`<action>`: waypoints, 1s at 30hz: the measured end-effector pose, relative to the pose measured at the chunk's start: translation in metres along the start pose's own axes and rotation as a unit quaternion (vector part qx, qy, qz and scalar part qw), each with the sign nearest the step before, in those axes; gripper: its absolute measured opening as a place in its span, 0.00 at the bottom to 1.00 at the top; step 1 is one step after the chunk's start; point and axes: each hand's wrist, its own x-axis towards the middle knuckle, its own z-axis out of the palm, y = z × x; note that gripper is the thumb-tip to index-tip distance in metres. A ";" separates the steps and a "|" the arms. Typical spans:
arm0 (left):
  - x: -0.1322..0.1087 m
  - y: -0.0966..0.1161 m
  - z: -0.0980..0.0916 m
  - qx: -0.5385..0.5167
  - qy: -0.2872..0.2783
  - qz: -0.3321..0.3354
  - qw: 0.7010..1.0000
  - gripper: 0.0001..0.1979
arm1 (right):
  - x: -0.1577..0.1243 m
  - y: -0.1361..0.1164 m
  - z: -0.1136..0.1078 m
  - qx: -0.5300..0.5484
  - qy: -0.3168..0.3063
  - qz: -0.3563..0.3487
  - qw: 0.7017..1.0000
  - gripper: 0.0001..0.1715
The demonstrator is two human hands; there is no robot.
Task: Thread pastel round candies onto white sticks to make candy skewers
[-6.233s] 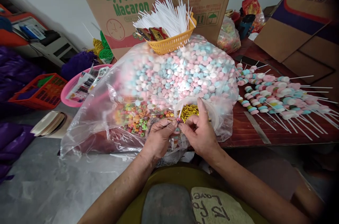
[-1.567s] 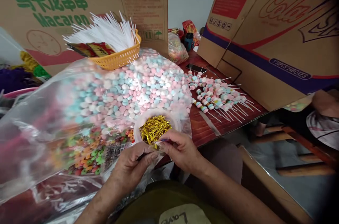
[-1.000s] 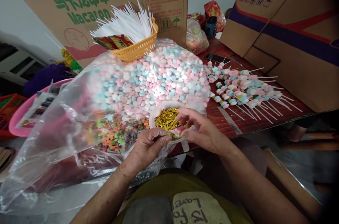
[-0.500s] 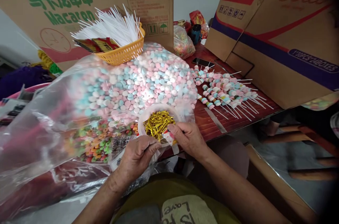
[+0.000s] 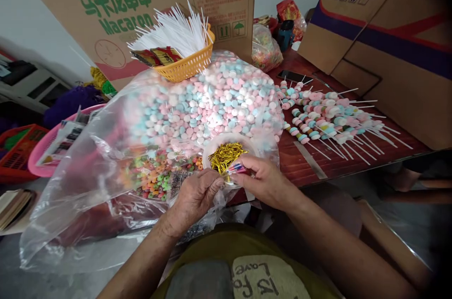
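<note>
My left hand and my right hand meet at the table's near edge, both pinched on a small clear candy packet with colourful pieces inside. Just behind them stands a white bowl full of gold twist ties. A big clear bag of pink, blue and white round candies lies behind it. Colourful ring candies show through a bag at the left.
An orange basket of white sticks sits on the big bag. Finished candy skewers lie on the red-brown table at the right. Cardboard boxes stand behind and to the right. A pink basin is at the left.
Over the last second my hands stayed together on the small packet beside the gold ties. The view swung left and right; my right fingers shifted on the packet's top.
</note>
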 end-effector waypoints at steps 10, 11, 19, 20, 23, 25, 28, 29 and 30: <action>-0.006 0.001 0.007 -0.030 0.034 -0.026 0.999 0.09 | -0.002 0.037 -0.011 -0.176 0.147 0.042 0.972 0.26; -0.006 -0.001 0.006 -0.040 0.050 -0.017 0.998 0.08 | -0.001 0.049 -0.030 -0.248 0.198 0.075 0.945 0.27; -0.015 -0.007 -0.016 -0.076 0.080 0.002 0.994 0.09 | -0.019 0.152 -0.136 -0.513 0.260 0.193 0.795 0.16; -0.017 -0.008 -0.017 -0.077 0.077 -0.007 0.994 0.09 | -0.023 0.156 -0.133 -0.522 0.257 0.191 0.790 0.17; -0.020 -0.011 -0.020 -0.076 0.067 -0.019 0.995 0.10 | -0.035 0.158 -0.119 -0.540 0.257 0.195 0.777 0.19; -0.019 -0.014 -0.021 -0.068 0.067 -0.009 0.995 0.10 | -0.036 0.158 -0.110 -0.547 0.252 0.200 0.773 0.21; -0.016 -0.015 -0.021 -0.060 0.076 0.024 0.995 0.09 | -0.030 0.164 -0.104 -0.547 0.239 0.199 0.777 0.17; -0.015 -0.014 -0.021 -0.059 0.079 0.032 0.995 0.09 | -0.027 0.166 -0.105 -0.542 0.238 0.197 0.782 0.16; -0.015 -0.014 -0.022 -0.057 0.080 0.035 0.995 0.09 | -0.025 0.167 -0.108 -0.536 0.239 0.196 0.785 0.16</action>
